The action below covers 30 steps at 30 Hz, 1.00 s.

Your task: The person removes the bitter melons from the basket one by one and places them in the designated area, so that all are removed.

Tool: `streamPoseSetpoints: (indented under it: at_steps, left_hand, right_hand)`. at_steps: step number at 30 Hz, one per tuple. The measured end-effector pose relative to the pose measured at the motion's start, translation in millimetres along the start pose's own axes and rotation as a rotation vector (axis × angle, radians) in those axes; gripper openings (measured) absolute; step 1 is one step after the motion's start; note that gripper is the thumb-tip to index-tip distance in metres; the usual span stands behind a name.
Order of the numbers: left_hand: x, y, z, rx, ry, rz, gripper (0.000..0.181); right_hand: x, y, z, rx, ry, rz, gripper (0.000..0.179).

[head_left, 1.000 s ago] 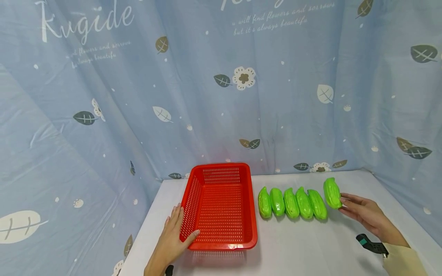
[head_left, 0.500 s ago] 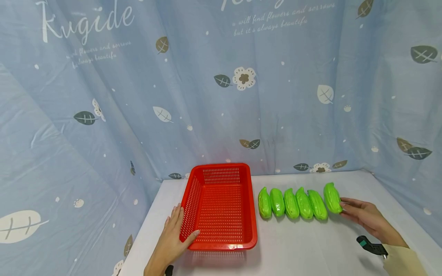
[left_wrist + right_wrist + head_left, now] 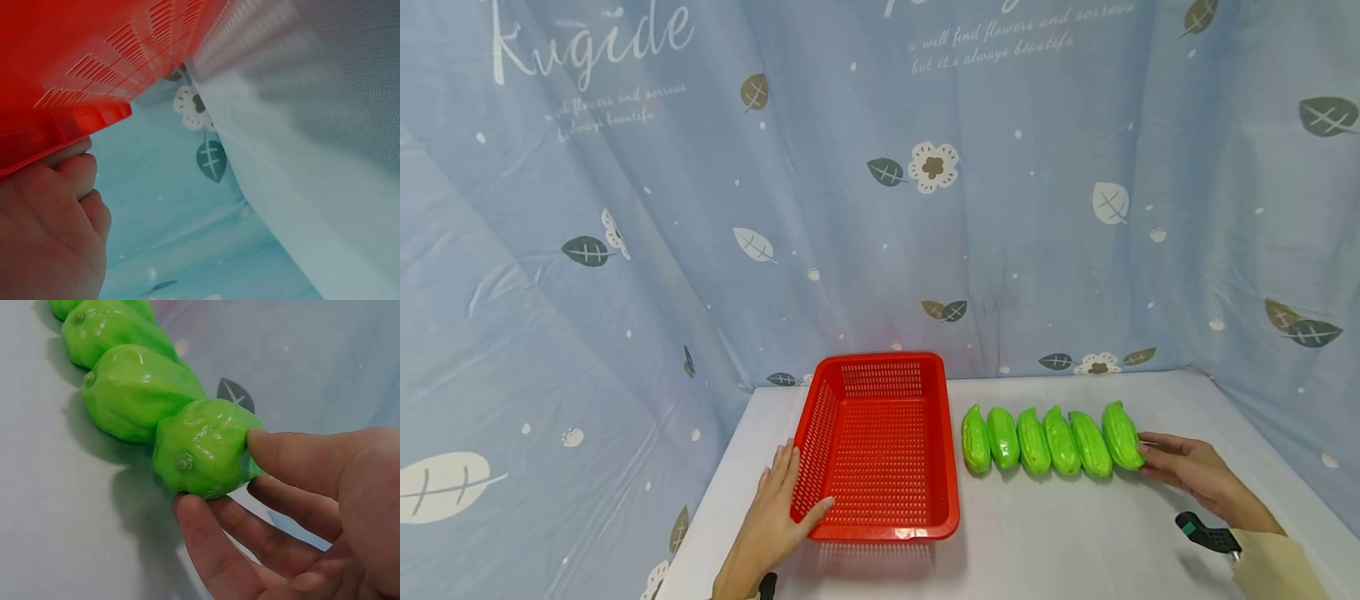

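Note:
At the right end of a row of glossy bright green, ribbed, gourd-like vegetables (image 3: 1032,442), my right hand (image 3: 1197,473) pinches the last vegetable (image 3: 1122,435). The thumb lies on one side of it and the fingertips reach beneath its lower side in the right wrist view. There its blunt end with a small stem nub (image 3: 184,464) faces the camera, and it leans close against its neighbour (image 3: 140,390). My left hand (image 3: 771,508) rests on the near left corner of a red perforated plastic basket (image 3: 951,467), fingers extended along its left rim and thumb over the front corner.
The basket's inside shows bare red mesh. Basket and vegetables stand on a white-covered table (image 3: 1045,542). A blue curtain (image 3: 1022,275) printed with leaves and flowers hangs behind and at both sides. Black straps circle both wrists.
My right hand has lowered the last vegetable toward the table, bringing it level with the row. The left hand and basket have stayed in place.

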<state>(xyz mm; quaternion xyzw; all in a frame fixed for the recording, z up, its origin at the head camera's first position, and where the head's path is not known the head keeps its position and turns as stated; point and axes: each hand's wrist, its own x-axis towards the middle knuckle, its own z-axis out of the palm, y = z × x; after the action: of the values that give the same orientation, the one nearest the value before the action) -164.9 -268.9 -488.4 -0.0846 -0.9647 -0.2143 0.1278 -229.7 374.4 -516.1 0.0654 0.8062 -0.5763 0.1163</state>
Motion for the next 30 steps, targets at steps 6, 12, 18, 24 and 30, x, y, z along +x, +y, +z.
streamPoseSetpoints:
  at_steps: [6, 12, 18, 24, 30]
  left_hand:
    - [1.1, -0.3, 0.0, -0.001, -0.012, -0.01, 0.101]
    - [0.0, -0.8, 0.4, 0.006, 0.012, 0.004, 0.101]
    - [0.9, -0.5, -0.4, -0.005, -0.005, -0.012, 0.101]
    - [1.1, -1.4, -0.8, 0.013, -0.011, -0.007, 0.102]
    - [-0.1, -1.6, -0.6, -0.006, -0.024, -0.019, 0.102]
  right_hand:
    - [3.0, 0.3, -2.8, -0.048, 0.0, 0.026, 0.081]
    - [2.3, 1.7, -2.0, -0.065, -0.018, 0.023, 0.078]
    - [2.5, -0.7, 0.1, -0.09, -0.014, 0.02, 0.079]
    - [3.3, 0.7, 0.6, -0.106, -0.016, 0.012, 0.078]
    - [4.2, 0.7, 1.8, -0.146, -0.007, -0.001, 0.075]
